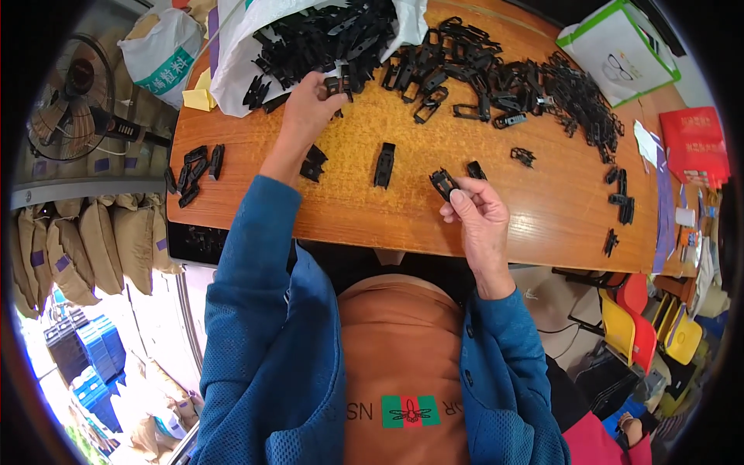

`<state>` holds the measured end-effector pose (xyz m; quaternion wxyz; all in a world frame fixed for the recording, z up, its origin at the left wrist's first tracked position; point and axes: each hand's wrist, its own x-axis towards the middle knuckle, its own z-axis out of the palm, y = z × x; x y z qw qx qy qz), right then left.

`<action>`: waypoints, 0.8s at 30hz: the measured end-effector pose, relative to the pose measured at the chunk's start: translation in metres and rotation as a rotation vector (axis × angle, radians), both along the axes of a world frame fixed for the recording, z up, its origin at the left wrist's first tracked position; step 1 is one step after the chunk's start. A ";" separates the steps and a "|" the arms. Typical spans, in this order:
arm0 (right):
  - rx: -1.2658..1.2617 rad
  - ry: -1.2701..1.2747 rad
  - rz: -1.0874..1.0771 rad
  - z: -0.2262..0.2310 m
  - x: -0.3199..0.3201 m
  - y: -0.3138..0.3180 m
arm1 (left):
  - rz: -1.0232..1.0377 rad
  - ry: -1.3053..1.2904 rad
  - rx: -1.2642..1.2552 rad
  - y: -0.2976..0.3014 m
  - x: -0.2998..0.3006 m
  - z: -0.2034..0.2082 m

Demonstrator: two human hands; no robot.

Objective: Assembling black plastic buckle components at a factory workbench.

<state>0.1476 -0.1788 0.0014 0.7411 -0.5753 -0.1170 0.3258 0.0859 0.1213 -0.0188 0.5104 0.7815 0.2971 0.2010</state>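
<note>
My left hand [312, 99] reaches to the mouth of a white sack [236, 58] and pinches a small black plastic part [346, 87] beside the heap of black parts [325, 39] inside it. Over the table's near edge, my right hand [482, 209] grips a black plastic frame [443, 184] between thumb and fingers. Between the hands a single long black part [384, 165] lies on the wooden table [349, 205]. Another black piece [313, 163] rests close to my left wrist, and a small one [476, 170] sits just beyond my right fingers.
Loose black frames [434, 70] spread across the far side, running into a pile of thinner black pieces [577, 101]. A small group of black parts [194, 170] lies at the left. A white-and-green bag [620, 54] and red packets [694, 143] stand right; a fan [74, 93] is left.
</note>
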 end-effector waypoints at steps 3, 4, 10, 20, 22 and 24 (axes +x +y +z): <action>0.024 -0.006 0.011 0.000 -0.006 -0.004 | 0.055 0.027 -0.012 -0.038 -0.017 0.016; 0.028 -0.011 0.011 0.002 -0.009 -0.004 | 0.024 -0.010 -0.123 -0.053 -0.022 0.015; 0.043 -0.088 0.045 0.008 -0.018 -0.005 | -0.146 -0.143 -0.580 -0.140 -0.033 0.037; -0.052 -0.160 0.070 0.009 -0.021 -0.013 | -0.291 -0.172 -0.631 -0.163 -0.044 0.040; -0.084 -0.168 0.072 0.010 -0.019 -0.014 | -0.299 -0.177 -0.516 -0.166 -0.043 0.041; -0.103 -0.223 0.064 0.010 -0.019 -0.016 | -0.309 -0.182 -0.405 -0.172 -0.043 0.042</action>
